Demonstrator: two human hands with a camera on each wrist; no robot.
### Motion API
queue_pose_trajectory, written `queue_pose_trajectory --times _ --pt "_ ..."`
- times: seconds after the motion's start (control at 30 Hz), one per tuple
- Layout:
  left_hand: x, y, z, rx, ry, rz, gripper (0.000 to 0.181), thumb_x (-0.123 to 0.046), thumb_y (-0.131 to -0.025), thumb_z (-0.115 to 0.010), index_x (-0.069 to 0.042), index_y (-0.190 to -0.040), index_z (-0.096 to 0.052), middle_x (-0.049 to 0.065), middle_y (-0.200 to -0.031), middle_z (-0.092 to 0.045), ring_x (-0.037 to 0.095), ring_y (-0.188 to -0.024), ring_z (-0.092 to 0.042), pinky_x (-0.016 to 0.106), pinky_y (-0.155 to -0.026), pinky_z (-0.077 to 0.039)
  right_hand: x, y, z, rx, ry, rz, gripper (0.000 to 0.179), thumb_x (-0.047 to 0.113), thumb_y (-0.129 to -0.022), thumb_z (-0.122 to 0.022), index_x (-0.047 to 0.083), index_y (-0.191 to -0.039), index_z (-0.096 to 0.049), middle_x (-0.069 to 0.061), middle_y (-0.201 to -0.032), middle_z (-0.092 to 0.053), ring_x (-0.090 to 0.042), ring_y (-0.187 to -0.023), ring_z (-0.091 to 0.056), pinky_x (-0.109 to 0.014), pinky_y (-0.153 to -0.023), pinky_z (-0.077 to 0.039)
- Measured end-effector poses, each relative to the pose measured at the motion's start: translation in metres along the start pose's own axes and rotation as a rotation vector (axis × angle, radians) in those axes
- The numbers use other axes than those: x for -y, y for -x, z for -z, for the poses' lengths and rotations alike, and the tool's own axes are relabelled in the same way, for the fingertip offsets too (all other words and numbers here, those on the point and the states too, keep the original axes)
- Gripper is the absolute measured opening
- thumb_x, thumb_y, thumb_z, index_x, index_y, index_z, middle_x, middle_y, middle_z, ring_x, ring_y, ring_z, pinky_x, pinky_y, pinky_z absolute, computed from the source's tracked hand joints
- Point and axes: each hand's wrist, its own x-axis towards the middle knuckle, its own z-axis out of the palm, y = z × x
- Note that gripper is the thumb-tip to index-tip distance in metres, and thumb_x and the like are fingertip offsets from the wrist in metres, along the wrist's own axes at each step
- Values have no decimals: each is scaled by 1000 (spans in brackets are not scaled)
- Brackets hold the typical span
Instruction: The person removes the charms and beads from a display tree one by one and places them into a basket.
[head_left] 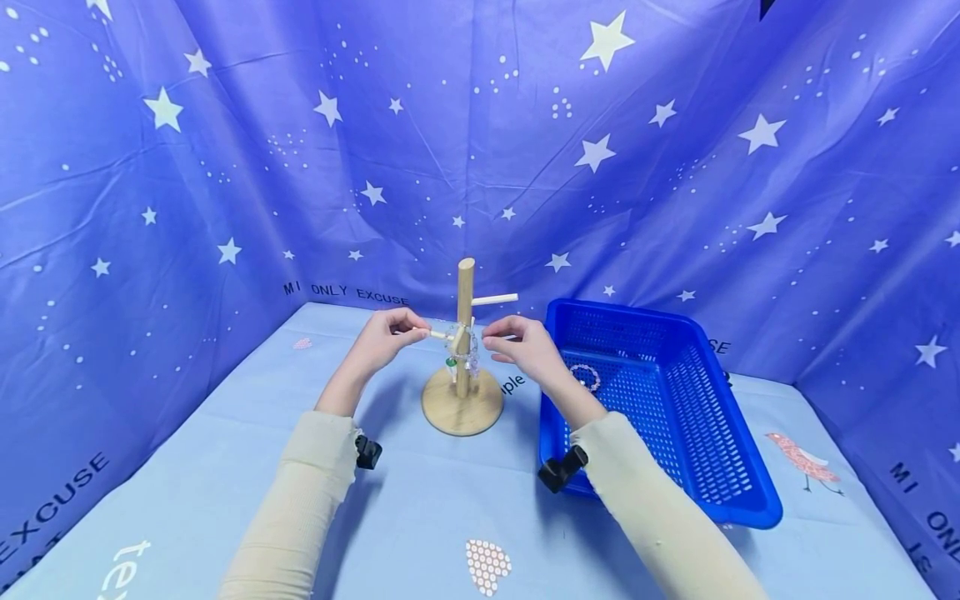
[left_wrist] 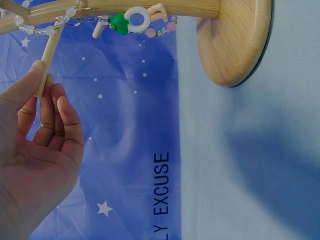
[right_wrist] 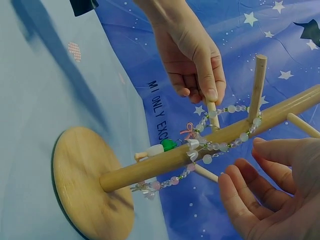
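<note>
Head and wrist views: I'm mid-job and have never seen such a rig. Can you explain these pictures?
No machine: a person's bare left hand and right hand do the work. The head view looks forward and down; each wrist view comes from that wrist, so things appear tipped sideways. On the blue cloth are a wooden stand with pegs and, right of it, a blue basket holding a beaded bracelet. The left hand pinches one peg by its tip; the right hand is by the beaded strands hanging on the stand, not visibly gripping.
</note>
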Motion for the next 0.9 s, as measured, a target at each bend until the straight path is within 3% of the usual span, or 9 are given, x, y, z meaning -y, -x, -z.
queue_pose_trajectory --times 0.5,0.9 --pt "1 -2 0 1 -7 -1 17 -9 -92 -70 4 -102 -70 -7 -78 -60 10 -73 -53 22 -67 -44 -2 -4 -8 19 -3 -13 25 10 -96 -65 -4 -116 -65 -22 -122 -65 -39 -114 -64 -38 -94 -57" --pt "2 -2 -1 6 2 14 16 -10 -92 -70 3 -102 -70 -6 -78 -61 11 -73 -53 23 -66 -43 -1 -3 -12 29 23 -1 25 13 -95 -67 -2 -115 -66 -20 -119 -68 -28 -105 -67 -35 -91 -58"
